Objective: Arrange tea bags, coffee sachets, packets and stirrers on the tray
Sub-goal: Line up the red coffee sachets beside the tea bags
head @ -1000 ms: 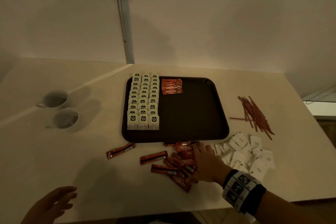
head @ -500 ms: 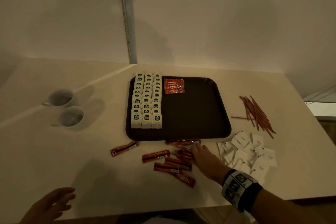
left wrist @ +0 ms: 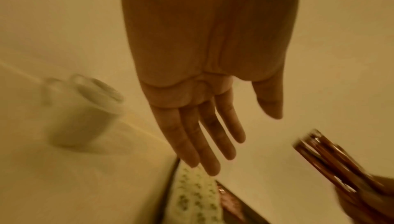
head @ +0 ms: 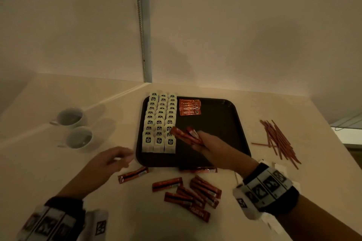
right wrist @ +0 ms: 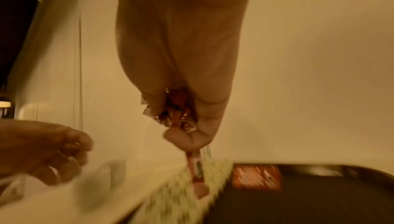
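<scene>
A dark tray (head: 225, 123) lies on the cream table. Rows of white tea bags (head: 159, 121) fill its left side, and a small stack of red coffee sachets (head: 189, 107) sits at its far middle. My right hand (head: 203, 141) hovers over the tray and grips a bundle of red coffee sachets (head: 185, 135) (right wrist: 177, 114) (left wrist: 332, 158). My left hand (head: 115, 159) (left wrist: 211, 135) hangs empty with straight fingers at the tray's near left corner. Several loose coffee sachets (head: 195, 191) lie in front of the tray. Brown stirrers (head: 278, 139) lie to the right.
Two white cups (head: 75, 129) stand left of the tray. White packets (head: 278, 168) show partly behind my right wrist. The wall runs close behind the table, and the table's near edge is just below the loose sachets.
My right hand has lifted a bundle of sachets from the pile in front of the tray and carried it over the tray. My left hand has moved forward to the tray's near left corner.
</scene>
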